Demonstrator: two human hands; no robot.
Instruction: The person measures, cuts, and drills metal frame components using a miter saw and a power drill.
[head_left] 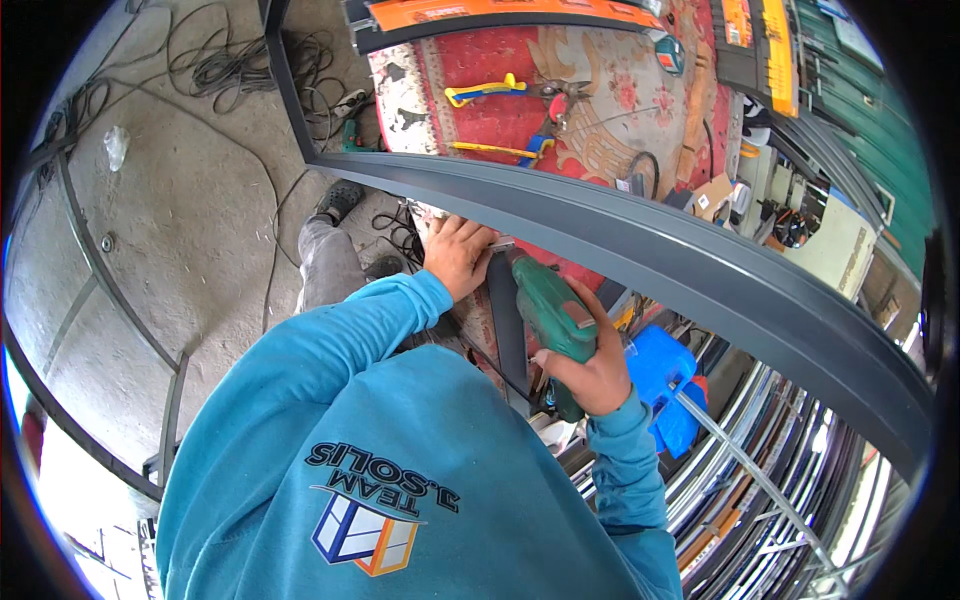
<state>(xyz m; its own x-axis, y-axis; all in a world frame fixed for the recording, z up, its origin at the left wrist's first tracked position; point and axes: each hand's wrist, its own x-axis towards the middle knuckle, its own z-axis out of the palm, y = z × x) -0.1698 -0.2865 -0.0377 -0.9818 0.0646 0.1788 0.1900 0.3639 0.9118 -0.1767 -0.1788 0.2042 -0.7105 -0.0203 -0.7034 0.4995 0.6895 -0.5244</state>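
Observation:
My right hand (593, 365) is wrapped around a green power tool (550, 305); its exact kind is hard to make out. The tool's metal front end (503, 244) points away from me, at the top of a short dark grey profile (508, 325). My left hand (458, 255) is closed at that profile's upper end, just left of the tool's tip; its fingertips are partly hidden. A long dark grey frame bar (600, 215) passes just beyond both hands, slanting from the upper left to the lower right.
Yellow-and-blue hand tools (487, 90) and red-handled snips (560, 100) lie on the red patterned cover (620, 110). Coiled black cables (235, 65) are on the concrete floor at left. A blue plastic container (660, 365) and stacked metal profiles (780, 470) are at right. Someone's shoe (342, 198) shows beyond my left arm.

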